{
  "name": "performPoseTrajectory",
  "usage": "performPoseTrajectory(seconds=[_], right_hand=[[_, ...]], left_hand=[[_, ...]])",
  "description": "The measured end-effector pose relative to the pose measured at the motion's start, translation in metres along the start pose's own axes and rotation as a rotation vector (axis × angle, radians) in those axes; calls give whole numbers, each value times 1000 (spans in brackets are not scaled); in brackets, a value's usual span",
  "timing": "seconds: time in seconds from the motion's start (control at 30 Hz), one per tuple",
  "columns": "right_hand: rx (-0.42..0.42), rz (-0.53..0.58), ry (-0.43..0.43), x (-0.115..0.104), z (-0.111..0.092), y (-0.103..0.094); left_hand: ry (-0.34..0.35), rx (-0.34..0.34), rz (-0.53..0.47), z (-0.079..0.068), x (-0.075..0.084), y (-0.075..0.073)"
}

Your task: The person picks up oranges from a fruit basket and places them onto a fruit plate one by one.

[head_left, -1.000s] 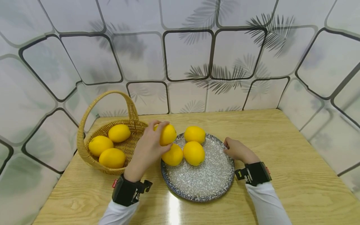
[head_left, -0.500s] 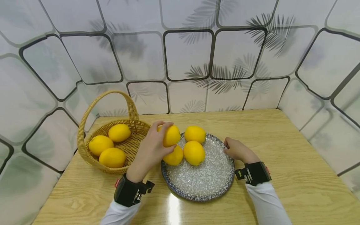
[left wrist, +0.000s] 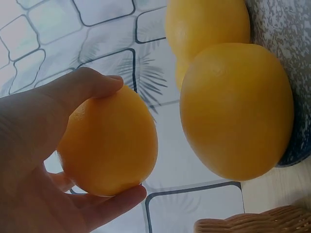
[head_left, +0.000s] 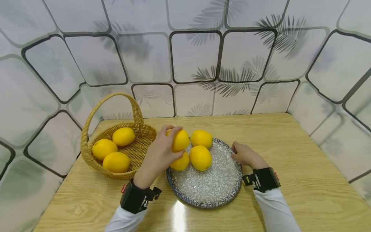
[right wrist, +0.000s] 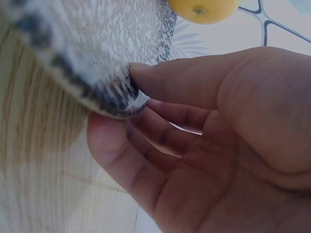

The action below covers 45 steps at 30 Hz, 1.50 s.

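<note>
My left hand holds a yellow lemon over the left rim of a speckled grey plate with a dark blue edge. In the left wrist view, thumb and fingers curl round this lemon from opposite sides. Three more lemons sit on the plate's left and back part: a front-left lemon partly hidden by my hand, a middle lemon and a back lemon. My right hand pinches the plate's right rim, thumb on top and fingers beneath, as the right wrist view shows.
A wicker basket with a tall arched handle stands left of the plate. Three lemons lie in its left half. The wooden table ends at a patterned wall covering at the back and sides.
My left hand has shifted slightly right, from near the basket's rim further over the plate, carrying the lemon. My right hand has kept its place on the plate's rim.
</note>
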State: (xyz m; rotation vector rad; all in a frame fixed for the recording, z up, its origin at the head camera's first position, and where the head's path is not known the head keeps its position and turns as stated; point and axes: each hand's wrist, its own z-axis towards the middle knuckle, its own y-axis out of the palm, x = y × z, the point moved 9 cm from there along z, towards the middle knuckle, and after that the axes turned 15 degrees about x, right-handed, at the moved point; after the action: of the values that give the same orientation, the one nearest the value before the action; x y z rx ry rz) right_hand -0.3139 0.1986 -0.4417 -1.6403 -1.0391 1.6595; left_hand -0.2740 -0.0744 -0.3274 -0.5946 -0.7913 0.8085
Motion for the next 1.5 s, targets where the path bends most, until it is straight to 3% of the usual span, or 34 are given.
performPoseTrajectory(seconds=[0.47,1.5], right_hand=[[9,-8,-15,-5,-3,-4],[8,-11,-24,-7,-3,-5]], left_hand=[[9,-27,4,-3,12,10],[71,-14,-6,-6,25,13]])
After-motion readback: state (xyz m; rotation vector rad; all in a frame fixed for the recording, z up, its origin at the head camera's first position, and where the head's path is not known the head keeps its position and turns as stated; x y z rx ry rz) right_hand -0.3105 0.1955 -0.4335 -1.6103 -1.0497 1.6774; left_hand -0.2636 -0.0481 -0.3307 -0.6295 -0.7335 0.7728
